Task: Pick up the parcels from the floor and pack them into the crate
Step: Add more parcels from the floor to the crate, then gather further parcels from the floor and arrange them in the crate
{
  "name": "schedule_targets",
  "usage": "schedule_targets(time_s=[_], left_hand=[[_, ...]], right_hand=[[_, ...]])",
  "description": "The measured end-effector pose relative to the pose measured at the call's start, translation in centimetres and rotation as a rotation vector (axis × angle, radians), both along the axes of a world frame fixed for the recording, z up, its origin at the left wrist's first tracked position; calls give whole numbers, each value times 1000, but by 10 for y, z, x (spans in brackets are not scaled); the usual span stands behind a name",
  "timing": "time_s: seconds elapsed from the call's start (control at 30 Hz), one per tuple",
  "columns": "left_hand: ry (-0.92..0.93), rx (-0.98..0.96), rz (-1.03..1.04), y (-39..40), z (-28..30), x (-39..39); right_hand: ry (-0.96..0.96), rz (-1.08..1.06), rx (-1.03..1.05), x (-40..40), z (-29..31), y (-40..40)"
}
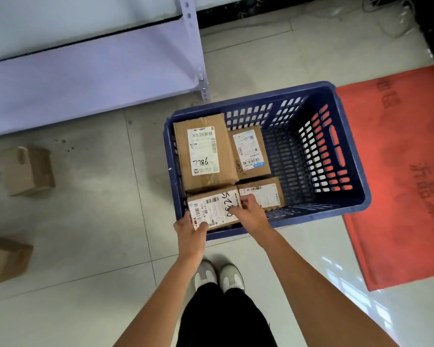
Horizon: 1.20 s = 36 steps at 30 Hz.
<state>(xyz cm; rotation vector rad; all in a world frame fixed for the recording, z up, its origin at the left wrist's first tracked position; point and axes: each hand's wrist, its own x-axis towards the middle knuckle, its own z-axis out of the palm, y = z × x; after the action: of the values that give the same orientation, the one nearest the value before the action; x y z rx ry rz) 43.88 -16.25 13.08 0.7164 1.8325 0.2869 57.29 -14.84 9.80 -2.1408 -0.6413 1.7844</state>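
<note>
A blue slatted crate stands on the tiled floor in front of me. Inside, along its left half, lie a large cardboard parcel marked 7786, a smaller labelled parcel beside it and a flat one in front. At the crate's near left corner both hands hold a small labelled parcel. My left hand grips its near left corner. My right hand grips its right edge. Two brown parcels lie on the floor at the left, one farther and one nearer.
A white metal shelf stands behind the floor parcels, its leg close to the crate's far left corner. A red mat lies under the crate's right side. My feet are just behind the crate. Something grey shows at the left edge.
</note>
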Motion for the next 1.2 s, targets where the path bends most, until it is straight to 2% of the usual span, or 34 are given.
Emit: schedule_targets(time_s=[0.23, 0.4, 0.57, 0.73, 0.97, 1.2], left_hand=[[-169, -75, 10, 18, -15, 10], [-195, -116, 63, 26, -33, 4], [-204, -102, 169, 25, -27, -20], [-274, -11, 234, 29, 12, -45], [-200, 101, 245, 56, 48, -122], [-138, 112, 311, 68, 26, -275]], right_hand=[[-77, 222, -71, -21, -18, 18], [-154, 328, -103, -33, -33, 25], [-165, 283, -92, -35, -19, 24], [-125, 190, -7, -56, 23, 18], [-6, 194, 171, -127, 74, 43], [84, 217, 192, -270, 60, 68]])
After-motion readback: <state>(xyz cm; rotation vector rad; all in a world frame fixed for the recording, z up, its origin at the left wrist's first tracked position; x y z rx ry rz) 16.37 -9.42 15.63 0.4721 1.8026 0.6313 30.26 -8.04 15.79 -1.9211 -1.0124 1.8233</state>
